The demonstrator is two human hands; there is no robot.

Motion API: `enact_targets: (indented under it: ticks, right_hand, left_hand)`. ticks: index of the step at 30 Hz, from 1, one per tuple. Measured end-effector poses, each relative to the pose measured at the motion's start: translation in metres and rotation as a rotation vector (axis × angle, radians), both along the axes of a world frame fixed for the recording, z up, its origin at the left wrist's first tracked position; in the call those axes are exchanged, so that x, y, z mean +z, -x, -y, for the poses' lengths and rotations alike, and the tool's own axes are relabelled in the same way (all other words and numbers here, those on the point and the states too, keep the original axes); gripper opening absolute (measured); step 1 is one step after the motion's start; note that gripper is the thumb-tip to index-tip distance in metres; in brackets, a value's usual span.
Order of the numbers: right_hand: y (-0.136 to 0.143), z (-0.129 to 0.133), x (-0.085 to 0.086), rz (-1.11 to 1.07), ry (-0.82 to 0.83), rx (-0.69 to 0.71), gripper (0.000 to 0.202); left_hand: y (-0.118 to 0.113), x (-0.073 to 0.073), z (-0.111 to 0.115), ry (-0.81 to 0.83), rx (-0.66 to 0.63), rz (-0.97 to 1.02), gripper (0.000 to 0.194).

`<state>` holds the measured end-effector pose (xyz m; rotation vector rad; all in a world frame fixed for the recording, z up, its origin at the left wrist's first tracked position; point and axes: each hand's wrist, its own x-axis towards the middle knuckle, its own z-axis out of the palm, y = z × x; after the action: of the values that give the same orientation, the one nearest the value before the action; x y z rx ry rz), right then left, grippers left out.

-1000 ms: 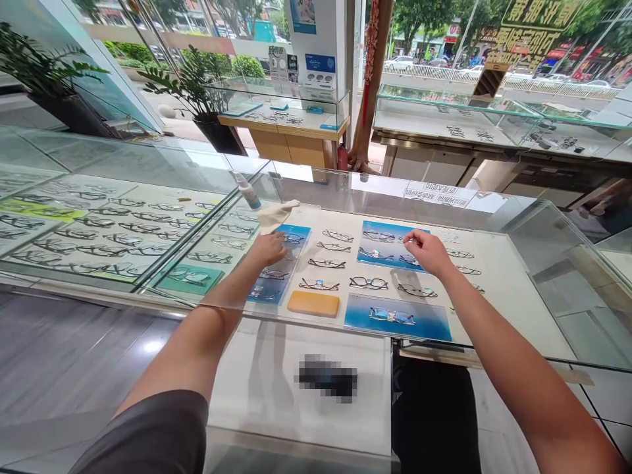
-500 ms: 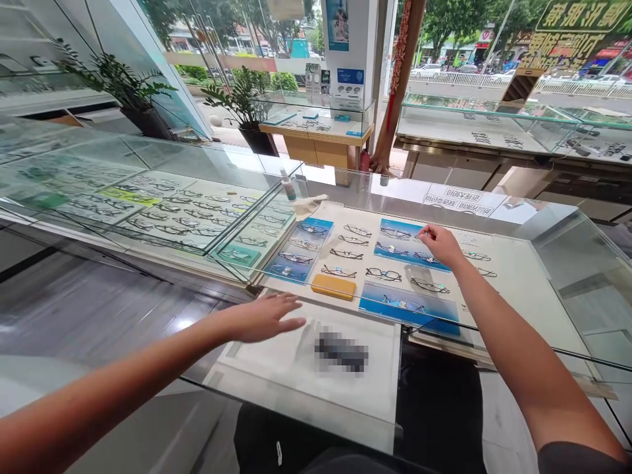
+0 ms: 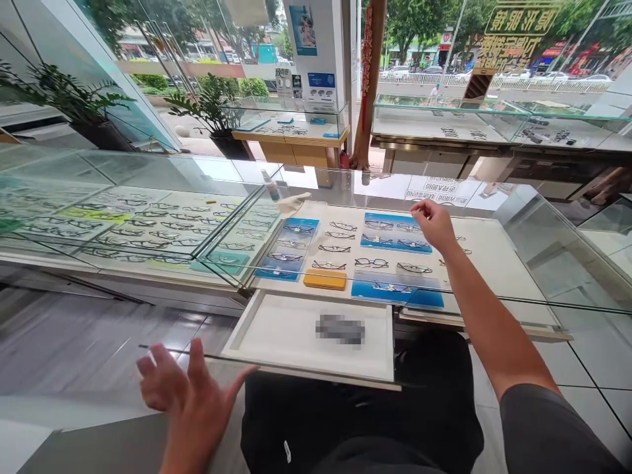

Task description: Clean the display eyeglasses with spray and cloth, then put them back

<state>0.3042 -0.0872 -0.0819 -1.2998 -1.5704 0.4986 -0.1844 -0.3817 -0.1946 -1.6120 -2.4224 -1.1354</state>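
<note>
My left hand (image 3: pixel 192 392) is held low on the left, fingers spread, beside the front left corner of a pulled-out white drawer (image 3: pixel 276 322). Nothing shows in its grip, and its fingers are slightly blurred. In the drawer lies a dark object (image 3: pixel 340 329), pixelated beyond naming. Over the glass counter, my right hand (image 3: pixel 434 225) has its fingertips pinched together. Whatever may be between them is too small to make out. Below it are a blue display mat (image 3: pixel 424 247) with eyeglasses and more eyeglasses (image 3: pixel 371 263) in rows. A yellow case (image 3: pixel 324 279) lies nearer the drawer.
On the counter glass stand a spray bottle (image 3: pixel 270 185) and a pale cloth (image 3: pixel 293 203). A glass case (image 3: pixel 148 224) with many eyeglasses extends left. My legs (image 3: pixel 355 421) are beneath the drawer. Another display case (image 3: pixel 449 125) and potted plants (image 3: pixel 222 122) stand farther back.
My left hand has moved from above the drawer down and left, with its fingers spreading wider. The right hand stays pinched over the counter. The view has shifted slightly right.
</note>
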Motion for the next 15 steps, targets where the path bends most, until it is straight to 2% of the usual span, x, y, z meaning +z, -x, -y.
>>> enact_targets:
  ticks: [2,3,5,6,9,12,15]
  right_hand:
    - [0.0,0.019,0.007,-0.029,-0.007,0.021,0.009]
    - [-0.001,0.03,0.01,-0.041,-0.016,0.024,0.009]
    - [-0.007,0.051,0.014,-0.056,-0.016,0.039,0.01]
    - [-0.011,0.062,0.016,-0.052,-0.003,0.041,0.011]
    - [-0.028,0.097,0.021,-0.033,0.067,0.055,0.014]
    - [-0.043,0.133,0.031,-0.026,0.101,0.038,0.014]
    - [-0.05,0.167,0.049,0.019,0.127,-0.017,0.016]
  left_hand:
    - [-0.016,-0.013,-0.005,-0.069,0.011,-0.032,0.141]
    - [-0.022,-0.021,-0.011,-0.065,0.025,0.014,0.145]
    - [-0.031,-0.039,-0.03,-0.06,0.064,0.189,0.155]
    - [-0.034,-0.049,-0.041,-0.006,0.052,0.311,0.158]
    - [-0.041,-0.073,-0.082,0.052,0.003,0.582,0.148]
    - [-0.053,-0.083,-0.118,0.006,-0.047,0.708,0.133]
    - [-0.062,-0.079,-0.143,0.065,-0.051,0.636,0.122]
